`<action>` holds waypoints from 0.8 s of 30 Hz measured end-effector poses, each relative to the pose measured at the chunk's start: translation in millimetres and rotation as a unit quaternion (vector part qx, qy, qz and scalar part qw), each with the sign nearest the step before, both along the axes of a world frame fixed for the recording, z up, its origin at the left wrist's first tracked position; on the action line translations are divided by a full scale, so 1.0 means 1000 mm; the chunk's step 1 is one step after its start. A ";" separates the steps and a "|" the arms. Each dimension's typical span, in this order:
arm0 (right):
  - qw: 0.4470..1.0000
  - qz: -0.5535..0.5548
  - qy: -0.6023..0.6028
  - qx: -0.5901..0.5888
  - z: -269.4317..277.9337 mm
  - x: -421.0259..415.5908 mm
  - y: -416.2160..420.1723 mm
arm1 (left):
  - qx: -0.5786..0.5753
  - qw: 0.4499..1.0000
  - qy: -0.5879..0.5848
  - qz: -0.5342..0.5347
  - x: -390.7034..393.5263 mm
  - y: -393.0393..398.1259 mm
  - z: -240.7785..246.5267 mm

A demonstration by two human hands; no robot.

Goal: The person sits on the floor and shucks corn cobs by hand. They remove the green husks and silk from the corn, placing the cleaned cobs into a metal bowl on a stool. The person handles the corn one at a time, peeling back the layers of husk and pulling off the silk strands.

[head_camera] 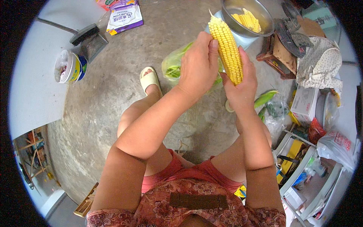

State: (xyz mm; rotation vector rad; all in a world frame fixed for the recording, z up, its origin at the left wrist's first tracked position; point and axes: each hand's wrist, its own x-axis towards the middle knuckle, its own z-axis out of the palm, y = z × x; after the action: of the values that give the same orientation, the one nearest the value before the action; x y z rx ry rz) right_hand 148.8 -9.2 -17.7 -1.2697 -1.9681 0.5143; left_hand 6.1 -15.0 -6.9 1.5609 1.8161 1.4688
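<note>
My right hand (pixel 242 85) grips the lower end of a husked corn cob (pixel 227 48), thumb on the near side and fingers along its right edge. The cob leans with its pale tip up and to the left; a short stalk of silk shows at the tip. At the cob's left side, my left hand (pixel 198 63) has its thumb and fingers drawn together, its fingertips partly hidden. Beyond the cob, a stainless steel bowl (pixel 268 25) contains yellow corn pieces (pixel 248 21). Below my hands a clear plastic bag (pixel 170 63) with green husks lies on the floor, partly covered.
The bowl rests on a pale blue support (pixel 246 42). Green husks (pixel 266 98) lie right of my right hand. A wooden stool (pixel 279 63) bears caps and cloth. A grey rack (pixel 307 176), a dustpan (pixel 92 45), a bucket (pixel 63 68) and a purple-white packet (pixel 124 17) surround me.
</note>
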 end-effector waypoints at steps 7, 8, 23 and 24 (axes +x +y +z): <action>0.999 -0.007 0.034 -0.004 -0.001 -0.001 0.000 | 0.031 0.996 -0.078 -0.003 0.004 0.004 -0.003; 0.999 -0.006 0.045 -0.006 -0.002 -0.001 0.000 | 0.037 0.995 -0.093 -0.004 0.004 0.004 -0.003; 0.888 0.040 0.354 -0.291 0.002 0.008 0.008 | -0.049 0.998 -0.030 -0.015 -0.007 0.004 -0.005; 0.871 0.046 0.374 -0.315 0.002 0.008 0.008 | -0.054 0.998 -0.027 -0.019 -0.008 0.004 -0.010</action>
State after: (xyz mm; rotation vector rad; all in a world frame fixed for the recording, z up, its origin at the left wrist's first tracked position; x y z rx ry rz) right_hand 157.1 -1.0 -15.5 -1.0784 -1.2179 1.5327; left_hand -1.5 -10.8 -16.5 1.4812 1.7950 1.3596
